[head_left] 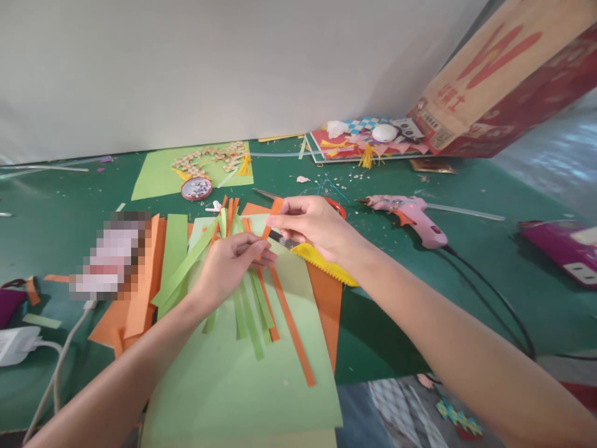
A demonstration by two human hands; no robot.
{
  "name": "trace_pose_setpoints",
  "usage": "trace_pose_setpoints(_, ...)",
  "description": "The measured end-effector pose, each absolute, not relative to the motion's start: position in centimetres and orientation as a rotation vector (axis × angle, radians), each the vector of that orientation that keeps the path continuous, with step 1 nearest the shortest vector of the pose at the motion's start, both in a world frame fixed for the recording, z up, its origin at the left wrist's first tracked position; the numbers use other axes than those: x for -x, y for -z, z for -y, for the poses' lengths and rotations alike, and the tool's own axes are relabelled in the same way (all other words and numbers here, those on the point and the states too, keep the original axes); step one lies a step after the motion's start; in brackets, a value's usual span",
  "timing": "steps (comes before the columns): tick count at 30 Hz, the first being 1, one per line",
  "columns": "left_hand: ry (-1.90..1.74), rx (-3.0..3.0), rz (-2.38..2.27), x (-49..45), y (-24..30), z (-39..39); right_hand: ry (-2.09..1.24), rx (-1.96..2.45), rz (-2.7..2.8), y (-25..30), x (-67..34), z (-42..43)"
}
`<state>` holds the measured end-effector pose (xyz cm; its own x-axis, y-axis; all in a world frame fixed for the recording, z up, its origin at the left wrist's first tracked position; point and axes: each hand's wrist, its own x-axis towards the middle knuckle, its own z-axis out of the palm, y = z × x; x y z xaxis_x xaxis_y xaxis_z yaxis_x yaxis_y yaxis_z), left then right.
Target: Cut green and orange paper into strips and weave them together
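Note:
An orange paper strip (293,330) runs from my fingers down over a pale green sheet (242,398). My right hand (317,224) is closed, pinching the strip near its upper end between thumb and fingers. My left hand (240,261) is closed on the same strip a little lower, fingers curled. Beneath and beside the left hand lie several green strips (252,323) and narrow orange ones, partly covered by it. A knife with a yellow handle (321,264) lies under my right wrist, its grey blade end partly hidden. Scissors with red handles (336,206) show behind the right hand.
Right of my arm lies a pink glue gun (410,214) with a black cord. Orange paper (144,280) and a blurred phone (112,255) on a cable lie left. Farther back are a small round dish (196,188), a craft-filled tray (314,152) and a paper bag (489,81).

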<state>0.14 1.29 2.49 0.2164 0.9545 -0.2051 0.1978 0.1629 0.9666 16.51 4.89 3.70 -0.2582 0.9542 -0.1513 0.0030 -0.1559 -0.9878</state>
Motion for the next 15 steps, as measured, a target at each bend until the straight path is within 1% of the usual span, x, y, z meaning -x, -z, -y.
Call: trace_pose_setpoints(15, -0.794, -1.258, -1.291, -0.61, -3.13, -1.22, -1.5, 1.176, 1.257, -4.1, -16.42, -4.72)
